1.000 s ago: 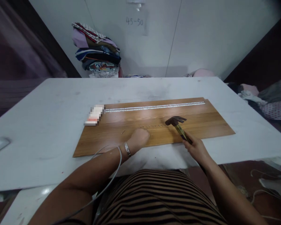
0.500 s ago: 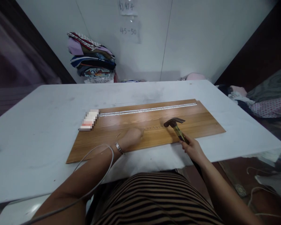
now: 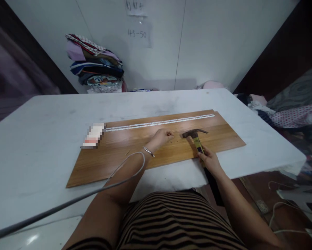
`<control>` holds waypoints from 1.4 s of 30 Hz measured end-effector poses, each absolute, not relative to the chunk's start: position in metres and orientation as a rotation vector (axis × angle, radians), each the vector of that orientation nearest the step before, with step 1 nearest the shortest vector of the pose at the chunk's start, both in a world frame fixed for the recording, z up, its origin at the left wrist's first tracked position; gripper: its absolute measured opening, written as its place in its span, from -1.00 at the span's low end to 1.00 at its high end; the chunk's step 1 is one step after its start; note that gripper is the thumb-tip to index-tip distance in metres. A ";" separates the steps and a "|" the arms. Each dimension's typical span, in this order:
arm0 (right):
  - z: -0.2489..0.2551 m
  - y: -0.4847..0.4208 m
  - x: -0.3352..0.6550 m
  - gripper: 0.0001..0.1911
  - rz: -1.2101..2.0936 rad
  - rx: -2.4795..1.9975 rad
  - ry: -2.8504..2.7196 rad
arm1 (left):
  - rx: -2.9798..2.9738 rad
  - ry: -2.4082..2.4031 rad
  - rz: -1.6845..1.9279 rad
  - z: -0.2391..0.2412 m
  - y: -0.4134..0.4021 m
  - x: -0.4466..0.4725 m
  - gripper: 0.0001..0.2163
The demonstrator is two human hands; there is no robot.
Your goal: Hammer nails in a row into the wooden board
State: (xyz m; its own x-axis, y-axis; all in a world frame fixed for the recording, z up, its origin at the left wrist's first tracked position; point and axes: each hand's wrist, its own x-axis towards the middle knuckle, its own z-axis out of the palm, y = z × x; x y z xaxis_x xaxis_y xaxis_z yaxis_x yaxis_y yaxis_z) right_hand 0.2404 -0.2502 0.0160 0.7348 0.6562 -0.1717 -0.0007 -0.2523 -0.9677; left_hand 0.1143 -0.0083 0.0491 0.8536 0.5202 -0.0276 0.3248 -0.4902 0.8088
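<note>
A long wooden board (image 3: 119,152) lies on the white table (image 3: 41,139). My left hand (image 3: 162,136) rests on the board with its fingers pinched together, beside a short row of small nails (image 3: 177,141); whatever it pinches is too small to name. My right hand (image 3: 209,160) grips the handle of a claw hammer (image 3: 196,136), whose dark head rests on the board just right of the nails. A thin silvery strip (image 3: 159,123) runs along the board's far edge. One loose nail (image 3: 128,152) lies further left on the board.
A small blurred box (image 3: 93,136) sits at the board's far left corner. A grey cable (image 3: 67,203) runs over my left arm. Folded fabrics (image 3: 94,66) are stacked against the back wall. More cloth (image 3: 288,114) lies to the right of the table.
My left hand has moved forward and right along the board to the row of nails and pinched its fingers. The hammer has stayed nearly in place.
</note>
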 end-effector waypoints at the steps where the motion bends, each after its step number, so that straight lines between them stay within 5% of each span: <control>1: 0.016 -0.251 0.241 -0.30 0.673 -1.734 -0.514 | 2.145 0.619 0.264 0.047 -0.008 0.118 -0.87; 33: 0.016 -0.252 0.237 -0.28 0.657 -1.816 -0.559 | 2.502 0.638 0.286 0.020 -0.027 0.117 -0.85; 42: 0.037 -0.256 0.220 -0.44 0.466 -1.960 -0.940 | 2.505 0.679 0.359 0.013 -0.035 0.118 -0.84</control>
